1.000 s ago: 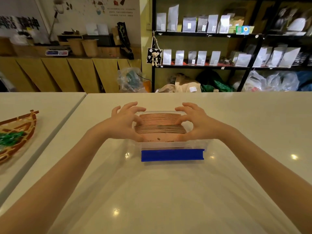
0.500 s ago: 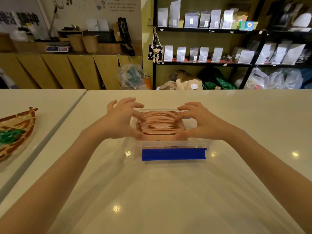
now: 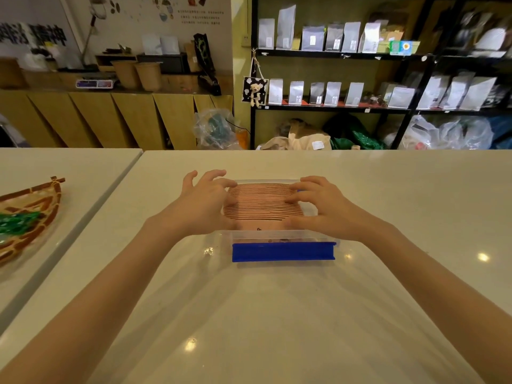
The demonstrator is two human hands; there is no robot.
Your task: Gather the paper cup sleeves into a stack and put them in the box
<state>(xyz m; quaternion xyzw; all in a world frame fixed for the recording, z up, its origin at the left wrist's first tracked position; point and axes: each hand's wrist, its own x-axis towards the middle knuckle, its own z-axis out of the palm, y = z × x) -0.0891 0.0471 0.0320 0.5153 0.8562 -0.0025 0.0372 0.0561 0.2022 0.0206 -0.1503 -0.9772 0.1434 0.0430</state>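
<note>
the stack of paper cup sleeves [image 3: 261,203] sits inside the clear plastic box [image 3: 310,236], standing on edge so the brown ribbed tops show as a row of thin lines. it lies directly between the two hands.

the left hand [image 3: 203,207] is at the stack's left end, fingers [image 3: 219,184] spread and curled, the tips resting on the top edges of the sleeves and the thumb lower down against the near left corner of the stack. it does not pinch anything; it presses loosely from above and from the side.

the right hand [image 3: 322,209] mirrors it at the stack's right end, fingers [image 3: 302,188] spread and bent, tips laid on the sleeve tops, thumb low against the near right corner. whether either palm touches the box wall cannot be told.

just nearer than both hands, along the box's near side, runs a blue clip bar [image 3: 282,252]. the box stands on a pale, glossy table [image 3: 249,328] that carries both forearms' reflections and a few light spots.

well away to the outside of the left hand, on a second table beside this one, lies a woven boat-shaped basket [image 3: 30,214] with something green in it. far beyond the fingertips are wooden cabinets and dark shelves [image 3: 346,55] with pale pouches.
</note>
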